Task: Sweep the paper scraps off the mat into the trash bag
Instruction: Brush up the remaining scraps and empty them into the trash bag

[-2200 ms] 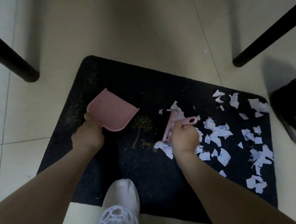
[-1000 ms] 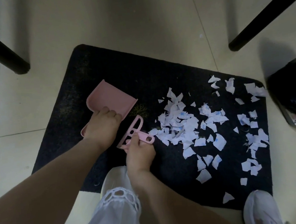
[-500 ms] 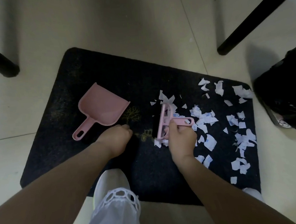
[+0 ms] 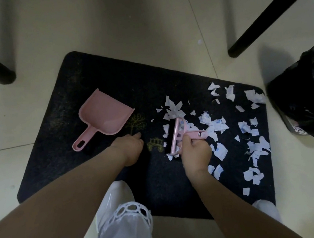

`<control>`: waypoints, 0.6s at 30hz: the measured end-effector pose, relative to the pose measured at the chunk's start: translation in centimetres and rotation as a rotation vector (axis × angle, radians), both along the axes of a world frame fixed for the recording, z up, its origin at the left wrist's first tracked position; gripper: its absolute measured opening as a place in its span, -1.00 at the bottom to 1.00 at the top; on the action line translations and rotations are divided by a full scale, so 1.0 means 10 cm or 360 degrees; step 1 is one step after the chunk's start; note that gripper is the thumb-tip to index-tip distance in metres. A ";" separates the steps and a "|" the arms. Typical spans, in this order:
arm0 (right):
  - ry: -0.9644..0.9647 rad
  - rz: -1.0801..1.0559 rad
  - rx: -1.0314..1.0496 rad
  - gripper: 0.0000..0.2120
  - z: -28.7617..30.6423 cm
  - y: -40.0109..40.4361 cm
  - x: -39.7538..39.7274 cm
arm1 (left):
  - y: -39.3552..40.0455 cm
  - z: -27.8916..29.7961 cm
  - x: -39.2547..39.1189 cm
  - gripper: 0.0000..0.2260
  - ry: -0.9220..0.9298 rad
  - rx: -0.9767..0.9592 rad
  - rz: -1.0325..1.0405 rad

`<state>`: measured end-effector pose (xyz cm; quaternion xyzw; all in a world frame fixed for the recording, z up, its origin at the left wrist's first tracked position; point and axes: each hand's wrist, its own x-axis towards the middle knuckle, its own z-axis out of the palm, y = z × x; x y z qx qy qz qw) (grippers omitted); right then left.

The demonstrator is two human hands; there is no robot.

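- On the black mat [image 4: 94, 77], no writing can be read; a yellow tree and cart are stitched near its middle.
- White paper scraps [image 4: 215, 128] lie over the mat's right half.
- Right hand [image 4: 195, 154] grips a pink brush [image 4: 176, 136], its long head running near-to-far, handle pointing right.
- Left hand [image 4: 129, 147] rests on the mat, fingers loosely curled, grasping nothing.
- Pink dustpan [image 4: 104, 115] lies free, handle pointing near-left, mouth toward the scraps.
- Black trash bag [image 4: 303, 95] sits just beside the mat's right edge.

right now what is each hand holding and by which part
The right hand grips the pink brush by its handle. The left hand holds nothing.
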<state>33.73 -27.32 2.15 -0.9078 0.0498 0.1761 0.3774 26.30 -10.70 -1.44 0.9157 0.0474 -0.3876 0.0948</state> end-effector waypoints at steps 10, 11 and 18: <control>0.0089 -0.0022 0.0379 -0.59 0.02 0.79 0.24 | -0.04 -0.02 0.18 -0.52 0.0092 -0.0038 0.0070; 0.0114 -0.0019 0.0340 -0.57 -0.02 0.84 0.25 | -0.03 -0.02 0.17 -0.53 0.0101 -0.0048 0.0075; 0.0074 -0.0296 0.0109 -0.55 -0.16 0.49 0.27 | -0.02 -0.04 0.20 -0.63 0.0093 -0.0051 0.0096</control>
